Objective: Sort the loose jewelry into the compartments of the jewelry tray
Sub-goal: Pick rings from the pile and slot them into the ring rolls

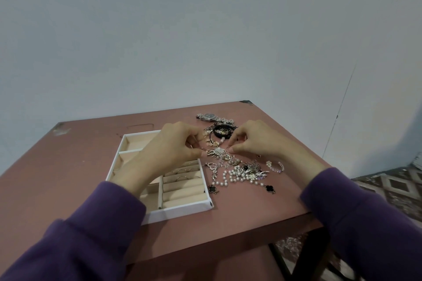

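Observation:
A white jewelry tray with beige compartments and ring rolls lies on the table at the left; a few rings sit in the rolls. To its right spreads a tangled heap of loose jewelry: pearls, silver charms, black clover pieces. My left hand hovers over the tray's right side and pinches a hook of a silver dangling earring pair. Across from it, my right hand pinches the other hook. The earrings hang between both hands just above the heap.
A silver wristwatch lies at the back of the reddish table. Black cord bracelets sit in front of it. A small pearl bracelet lies at the right. The table's front edge and dark legs are near me.

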